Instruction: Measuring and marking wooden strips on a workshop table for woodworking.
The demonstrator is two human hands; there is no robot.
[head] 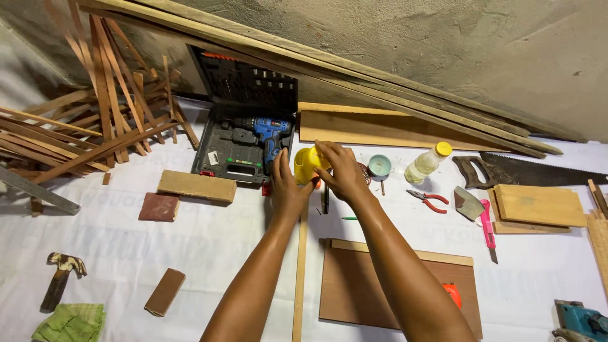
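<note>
Yellow bottle point(306, 164) clamped in left hand point(285, 190), steadied upright; right hand point(339, 170) closed over its top, apparently twisting. Blue drill point(271, 134) in case just beyond grip.

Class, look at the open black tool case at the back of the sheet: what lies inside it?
Inside the open black tool case lies a blue cordless drill, with rows of bits in the raised lid. The left hand covers the case's front right corner, so anything there is hidden.
</note>
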